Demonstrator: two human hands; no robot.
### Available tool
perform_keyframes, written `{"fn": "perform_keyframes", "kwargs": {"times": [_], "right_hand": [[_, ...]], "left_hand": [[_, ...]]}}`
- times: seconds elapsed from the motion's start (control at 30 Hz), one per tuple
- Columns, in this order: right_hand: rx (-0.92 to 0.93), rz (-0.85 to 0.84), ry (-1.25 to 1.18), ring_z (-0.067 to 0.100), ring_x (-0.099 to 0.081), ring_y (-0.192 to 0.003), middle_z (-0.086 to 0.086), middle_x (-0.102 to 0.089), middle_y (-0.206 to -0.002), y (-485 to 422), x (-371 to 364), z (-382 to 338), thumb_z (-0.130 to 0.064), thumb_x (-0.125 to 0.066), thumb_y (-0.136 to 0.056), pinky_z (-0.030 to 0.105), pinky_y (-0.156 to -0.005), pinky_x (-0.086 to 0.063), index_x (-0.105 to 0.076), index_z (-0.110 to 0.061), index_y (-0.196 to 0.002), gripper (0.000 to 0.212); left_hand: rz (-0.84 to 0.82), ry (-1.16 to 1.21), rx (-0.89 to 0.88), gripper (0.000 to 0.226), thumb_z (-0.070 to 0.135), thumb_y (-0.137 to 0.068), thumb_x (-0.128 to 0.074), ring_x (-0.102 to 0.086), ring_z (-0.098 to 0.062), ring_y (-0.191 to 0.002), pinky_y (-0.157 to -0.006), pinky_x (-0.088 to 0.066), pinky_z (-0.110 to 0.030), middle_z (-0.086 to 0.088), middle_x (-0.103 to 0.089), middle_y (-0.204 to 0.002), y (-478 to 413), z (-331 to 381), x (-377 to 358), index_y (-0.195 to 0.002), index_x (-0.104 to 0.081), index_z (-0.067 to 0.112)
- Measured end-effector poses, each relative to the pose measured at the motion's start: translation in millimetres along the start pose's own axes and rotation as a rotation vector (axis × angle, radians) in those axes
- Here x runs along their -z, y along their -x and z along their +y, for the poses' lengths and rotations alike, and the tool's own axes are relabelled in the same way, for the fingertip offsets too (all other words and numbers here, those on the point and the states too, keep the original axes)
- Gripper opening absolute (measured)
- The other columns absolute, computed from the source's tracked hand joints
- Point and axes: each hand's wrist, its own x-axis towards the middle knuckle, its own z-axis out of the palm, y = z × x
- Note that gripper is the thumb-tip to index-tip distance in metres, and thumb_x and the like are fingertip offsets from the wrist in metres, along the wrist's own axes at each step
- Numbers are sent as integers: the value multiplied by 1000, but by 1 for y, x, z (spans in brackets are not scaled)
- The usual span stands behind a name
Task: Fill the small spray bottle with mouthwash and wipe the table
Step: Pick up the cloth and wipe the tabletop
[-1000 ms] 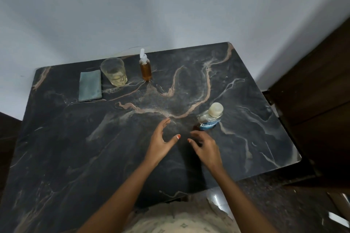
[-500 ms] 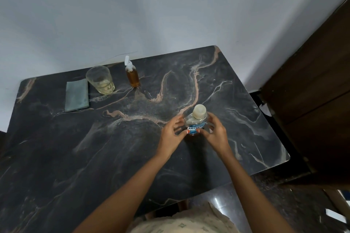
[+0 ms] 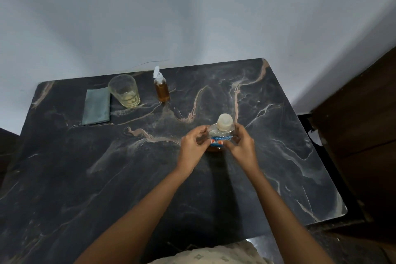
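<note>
A capped mouthwash bottle (image 3: 220, 135) sits mid-bench (image 3: 278, 156), the left hand (image 3: 192, 146) and right hand (image 3: 243, 146) clamped round its sides, though it may be slightly lifted. Beyond it, to the left, stand the small spray bottle (image 3: 162, 89), a glass (image 3: 124, 91) and a cloth (image 3: 96, 106). Filling has not begun, and unscrewing the cap (image 3: 224, 121) looks like the next move.

The table (image 3: 85, 178) was black with pink and white veins; the cloth (image 3: 96, 106) grey-green, the spray bottle (image 3: 162, 91) amber, the mouthwash bottle (image 3: 221, 133) blue-labelled.

Bare forearms (image 3: 150, 206), orange-polished nails (image 3: 220, 142) on left hand (image 3: 194, 146) & right hand (image 3: 244, 146), cream garment (image 3: 214, 255) w/ diamond print
</note>
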Motion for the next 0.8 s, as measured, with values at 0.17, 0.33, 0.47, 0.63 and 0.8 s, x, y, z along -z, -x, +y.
{"fn": "perform_keyframes", "kwargs": {"times": [0.17,0.33,0.47,0.63,0.8], "right_hand": [[52,-48,21,5,-58,-94,-5,-59,-103,-47,-14,-16,8,-67,-73,5,-80,-47,-51,-8,-114,47],[63,-74,93,19,-58,-106,8,-61,-115,-101,-29,-23,2,-69,-74,35,-93,-49,-49,-9,-118,50],[58,-62,120,14,-56,-102,12,-61,-116,-137,-42,-30,3,-69,-74,19,-88,-50,-49,-7,-118,50],[71,-52,158,12,-55,-103,12,-60,-119,-171,-52,-32,2,-68,-76,-1,-74,-42,-48,-5,-121,50],[40,-78,205,23,-55,-113,14,-58,-124,-192,-59,-27,0,-68,-77,28,-89,-48,-45,-7,-124,52]], "left_hand": [[107,-59,-25,40,-6,-73,-68,-61,-10,-94,-81,-44,-3,-10,-66,-106,-42,6,11,-111,-60,3],[167,-93,-20,39,-4,-74,-67,-62,-15,-99,-83,-46,-10,-13,-66,-110,-88,12,19,-112,-60,4],[191,-117,-20,40,-3,-77,-65,-60,-14,-101,-80,-44,-5,-13,-65,-113,-122,16,25,-115,-58,4],[203,-125,16,40,-2,-79,-63,-59,-13,-104,-79,-43,-6,-12,-64,-117,-156,14,27,-118,-56,5],[206,-158,54,42,0,-79,-64,-57,-12,-107,-82,-44,-12,-12,-63,-119,-176,8,28,-120,-55,6]]}}
